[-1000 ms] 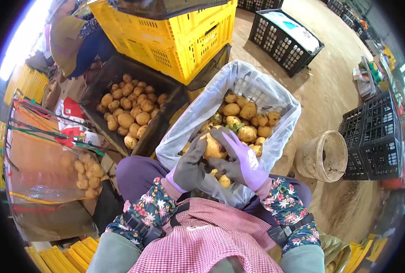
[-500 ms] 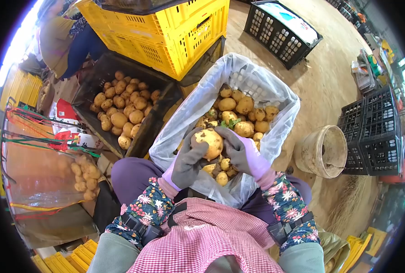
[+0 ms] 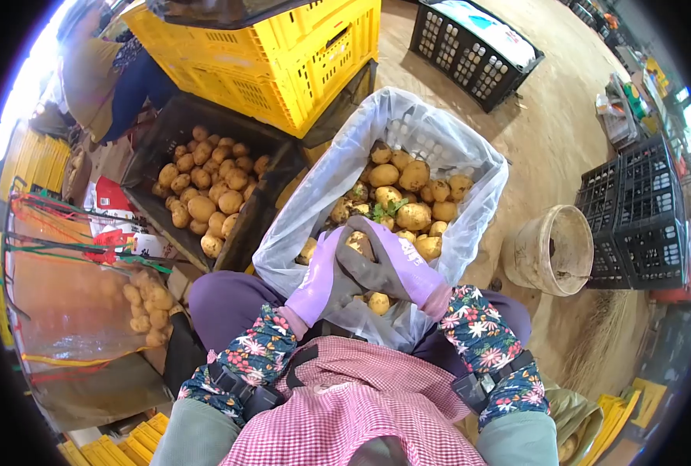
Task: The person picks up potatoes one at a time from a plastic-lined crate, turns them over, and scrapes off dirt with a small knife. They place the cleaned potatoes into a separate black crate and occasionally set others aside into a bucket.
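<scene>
My left hand (image 3: 326, 273) and my right hand (image 3: 396, 260), in purple-and-grey gloves, meet over the near part of a crate lined with clear plastic (image 3: 481, 182). Their fingers close around a potato (image 3: 358, 244) with dark soil on its skin; the gloves cover much of it. Beyond my fingertips, several soil-marked potatoes (image 3: 414, 216) lie in the crate, with a green leafy sprig (image 3: 389, 207) on top. One small potato (image 3: 379, 303) shows just below my wrists.
A dark crate of potatoes (image 3: 271, 213) stands to the left, with stacked yellow crates (image 3: 314, 85) behind. On the right are a dirty bucket (image 3: 520, 252) and black crates (image 3: 633, 217). Another black crate (image 3: 469, 58) sits at the back. A person (image 3: 89, 78) is at upper left.
Both hands have turned, with the left now showing its purple back, and their fingers have come together over the potato. Less of the potato shows now. The view has shifted slightly.
</scene>
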Demonstrator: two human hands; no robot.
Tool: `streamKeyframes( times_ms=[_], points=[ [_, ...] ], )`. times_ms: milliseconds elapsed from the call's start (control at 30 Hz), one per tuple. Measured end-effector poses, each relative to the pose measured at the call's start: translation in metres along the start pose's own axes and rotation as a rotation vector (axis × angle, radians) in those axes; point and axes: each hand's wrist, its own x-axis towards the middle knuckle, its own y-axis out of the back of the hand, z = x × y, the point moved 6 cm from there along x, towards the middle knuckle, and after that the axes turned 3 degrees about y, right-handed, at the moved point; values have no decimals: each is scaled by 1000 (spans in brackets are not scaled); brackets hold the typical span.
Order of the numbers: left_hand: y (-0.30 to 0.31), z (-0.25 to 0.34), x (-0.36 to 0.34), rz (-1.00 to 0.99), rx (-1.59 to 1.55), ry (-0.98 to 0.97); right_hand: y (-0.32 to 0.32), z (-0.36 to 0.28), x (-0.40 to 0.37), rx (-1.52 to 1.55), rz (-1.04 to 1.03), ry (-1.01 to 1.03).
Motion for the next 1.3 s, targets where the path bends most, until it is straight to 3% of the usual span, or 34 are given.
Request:
streamKeyframes(
  times_ms=[67, 300, 367, 400, 467, 500, 533, 567, 600, 667, 733, 800, 867, 900, 933, 1000, 1067, 1133, 1167, 1200, 1267, 1300],
  points=[
    [-4, 21, -14, 20, 1076, -443, 5, -3, 1, 66, -56, -111],
    [-11, 14, -12, -116, 1033, -437, 4, 22, -7, 247, 79, 4],
    [-21, 24, -21, -90, 1183, -518, 8, 42, -5, 256, 163, -324],
    [-22, 25, -23, -85, 1183, -521, 8, 41, -4, 256, 160, -320],
    [-19, 26, -22, -56, 1168, -460, 0, 47, -4, 495, 69, -470],
    [-14, 25, -23, -48, 1170, -461, -12, 51, -4, 725, 65, -430],
    [-6, 20, -20, -45, 984, -386, -11, 38, -5, 723, 62, -426],
    [1, 13, -15, -45, 795, -311, 0, 8, -3, 424, 47, -238],
    [4, 6, -13, -47, 796, -307, 4, -15, -3, 130, 33, -55],
    [-1, 9, -18, -67, 886, -580, -2, 8, -5, 22, 127, -31],
    [-7, 7, -14, -105, 1071, -545, 5, 44, -2, 368, 228, -183],
    [0, -4, -3, -166, 750, -579, 3, 47, -4, 515, 218, -269],
    [-2, 1, -2, -181, 562, -602, -20, 63, -14, 1405, 311, -529],
    [1, 2, 0, -151, 449, -504, -11, 51, -13, 1083, 228, -210],
    [1, 4, 0, -121, 336, -407, -7, 43, -12, 1085, 235, -211],
    [3, 9, -2, -126, 351, -431, -3, 18, -6, 675, 128, -275],
    [6, 9, 1, -121, 317, -308, -11, 25, -5, 753, 214, -226],
    [-1, 10, -1, -159, 146, -226, -14, 45, -5, 1100, 211, -357],
    [-7, 15, -3, -198, 263, -299, 0, 34, -9, 638, 271, -27],
    [-12, 19, -7, -232, 377, -371, 2, 37, -12, 640, 277, -26],
    [-21, 27, -10, -251, 313, -420, 9, 35, -12, 226, 208, 29],
    [-22, 26, -8, -281, 128, -346, 12, 35, -13, 228, 215, 31]
  ],
)
